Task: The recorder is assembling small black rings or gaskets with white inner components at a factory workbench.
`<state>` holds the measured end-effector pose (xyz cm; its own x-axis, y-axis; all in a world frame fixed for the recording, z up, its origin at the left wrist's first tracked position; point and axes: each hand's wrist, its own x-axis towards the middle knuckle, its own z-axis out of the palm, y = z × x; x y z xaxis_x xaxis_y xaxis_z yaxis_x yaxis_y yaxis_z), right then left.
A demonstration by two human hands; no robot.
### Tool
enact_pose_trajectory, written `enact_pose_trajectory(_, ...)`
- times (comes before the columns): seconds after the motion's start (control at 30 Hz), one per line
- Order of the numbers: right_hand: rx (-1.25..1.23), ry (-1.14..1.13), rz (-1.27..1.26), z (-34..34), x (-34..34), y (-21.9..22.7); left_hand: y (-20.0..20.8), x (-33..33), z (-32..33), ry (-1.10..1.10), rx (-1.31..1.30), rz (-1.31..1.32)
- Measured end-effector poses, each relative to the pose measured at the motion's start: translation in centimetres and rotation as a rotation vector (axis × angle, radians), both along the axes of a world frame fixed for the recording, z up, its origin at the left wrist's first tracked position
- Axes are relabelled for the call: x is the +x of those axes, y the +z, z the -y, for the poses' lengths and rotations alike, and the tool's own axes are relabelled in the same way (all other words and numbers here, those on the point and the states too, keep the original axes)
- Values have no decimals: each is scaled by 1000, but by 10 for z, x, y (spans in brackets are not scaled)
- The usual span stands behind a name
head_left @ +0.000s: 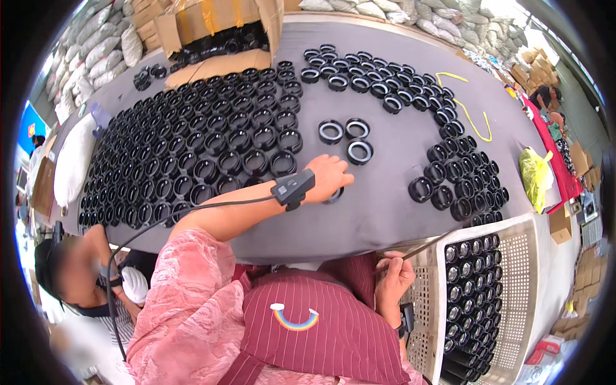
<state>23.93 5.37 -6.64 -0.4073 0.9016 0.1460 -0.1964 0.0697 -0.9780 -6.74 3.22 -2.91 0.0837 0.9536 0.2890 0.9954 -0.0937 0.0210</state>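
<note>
My left hand [328, 178] reaches over the grey table, fingers bent around a black ring [334, 196] that shows only partly beneath it. The thumb is hidden. Just beyond stand three black rings with pale inner rims, the closest being a ring [360, 153] by my fingertips. Low at the table's front edge, my right hand [393, 277] pinches a thin dark rod [431, 244] that points up and right, over the corner of a white plastic crate [530, 256].
Rows of black rings [205, 171] cover the table's left; more rings [393, 102] curve along the right. An open cardboard box [221, 16] stands at the back. Yellow cord [478, 122] lies at right. Black cylindrical parts [471, 289] fill the crate. Another person [96, 247] sits at left.
</note>
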Motion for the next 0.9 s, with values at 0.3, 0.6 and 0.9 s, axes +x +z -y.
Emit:
enact_pose_trajectory(0.3,-40,242,-81,4,-46,6,2,70,103,36,95,699)
enact_pose_trajectory(0.6,89,441,145,16,-71,5,-32,90,141,222,242,755)
enact_pose_trajectory(0.9,223,481,186,21,-80,8,-40,82,142,161,257,774)
